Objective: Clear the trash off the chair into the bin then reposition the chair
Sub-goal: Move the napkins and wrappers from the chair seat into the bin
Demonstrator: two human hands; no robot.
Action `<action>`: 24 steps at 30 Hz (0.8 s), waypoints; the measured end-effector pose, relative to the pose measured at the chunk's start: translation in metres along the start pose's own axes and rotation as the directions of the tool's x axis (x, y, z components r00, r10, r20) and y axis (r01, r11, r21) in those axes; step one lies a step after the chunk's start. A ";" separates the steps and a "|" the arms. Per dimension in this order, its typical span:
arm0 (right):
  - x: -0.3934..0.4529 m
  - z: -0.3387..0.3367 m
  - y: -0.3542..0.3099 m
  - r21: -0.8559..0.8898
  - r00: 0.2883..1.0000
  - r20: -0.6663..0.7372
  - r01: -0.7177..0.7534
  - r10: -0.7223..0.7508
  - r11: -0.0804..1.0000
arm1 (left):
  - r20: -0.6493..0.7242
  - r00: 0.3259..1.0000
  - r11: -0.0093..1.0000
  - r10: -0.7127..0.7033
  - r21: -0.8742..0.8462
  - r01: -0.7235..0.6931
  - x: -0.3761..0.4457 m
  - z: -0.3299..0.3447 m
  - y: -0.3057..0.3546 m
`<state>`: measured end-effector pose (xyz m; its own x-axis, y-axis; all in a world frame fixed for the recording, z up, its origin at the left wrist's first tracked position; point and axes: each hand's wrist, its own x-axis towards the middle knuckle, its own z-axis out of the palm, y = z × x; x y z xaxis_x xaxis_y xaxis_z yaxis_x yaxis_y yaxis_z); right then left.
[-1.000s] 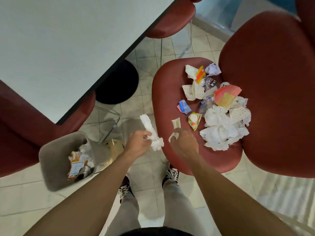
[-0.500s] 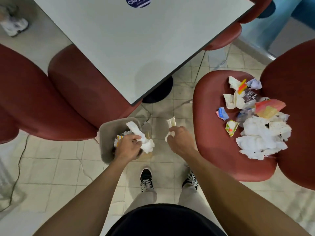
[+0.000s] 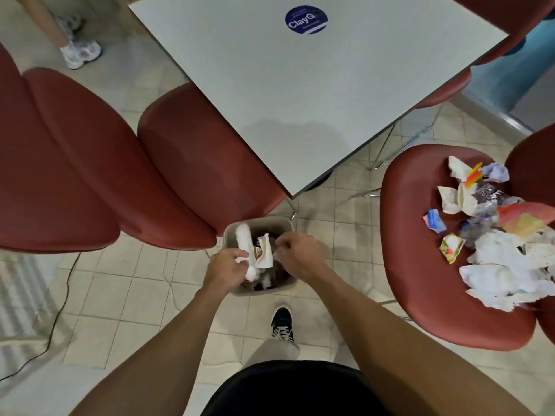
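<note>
We see a pale tiled floor carrying a small beige bin, which stands just off the near corner of the grey table. To the right of the bin, a red chair holds a heap of crumpled paper and wrappers on its seat. Left of the bin, a black cable trails across the tiles.

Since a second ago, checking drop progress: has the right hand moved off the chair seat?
Yes. The right hand has left the trash-covered chair and now sits over the bin, beside the left hand.
</note>
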<state>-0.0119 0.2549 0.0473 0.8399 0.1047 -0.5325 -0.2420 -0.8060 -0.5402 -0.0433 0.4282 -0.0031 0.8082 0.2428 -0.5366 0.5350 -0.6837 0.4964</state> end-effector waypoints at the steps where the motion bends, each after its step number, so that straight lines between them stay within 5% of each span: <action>1: 0.000 -0.002 0.001 -0.009 1.000 -0.010 0.007 -0.007 1.000 | 0.010 1.000 1.000 0.008 -0.002 -0.008 0.002 0.000 -0.001; 12: -0.008 -0.041 0.084 0.113 0.985 -0.058 -0.158 0.165 0.981 | 0.143 0.985 0.993 0.095 0.050 -0.103 0.007 0.041 0.045; 24: -0.057 -0.121 0.280 0.367 0.869 -0.100 -0.419 0.484 0.830 | 0.356 0.892 0.940 0.279 0.090 -0.330 -0.024 0.182 0.189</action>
<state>-0.0691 -0.0474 0.0049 0.6619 -0.3574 -0.6589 -0.7316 -0.4991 -0.4644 -0.0065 0.1673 -0.0207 0.7825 -0.2193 -0.5828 0.2136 -0.7846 0.5820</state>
